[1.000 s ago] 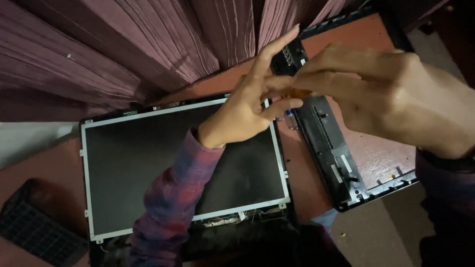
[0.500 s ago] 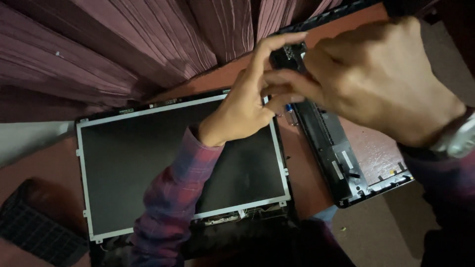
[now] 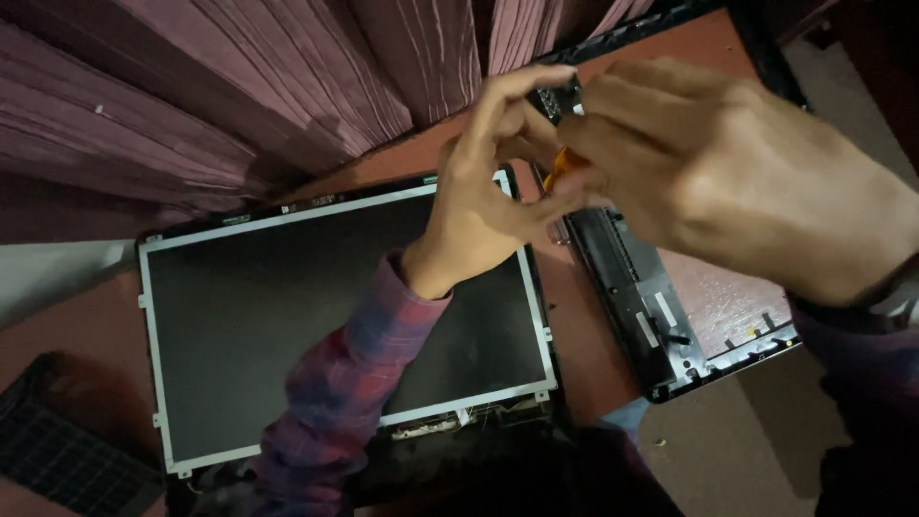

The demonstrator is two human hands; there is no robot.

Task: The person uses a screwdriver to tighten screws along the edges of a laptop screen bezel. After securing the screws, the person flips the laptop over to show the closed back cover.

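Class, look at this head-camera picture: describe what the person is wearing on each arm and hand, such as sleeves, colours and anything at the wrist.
Both hands are bare, with no gloves or rings visible. The left hand comes out of a long plaid sleeve in dull red and blue checks, cuffed at the wrist. The right hand has a pale band at the wrist, possibly a watch strap, above a dark sleeve too dim to make out.

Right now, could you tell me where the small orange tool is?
In the head view, the orange tool sits upper centre, pinched between the left hand and right hand, just above the bare display panel's top right corner.
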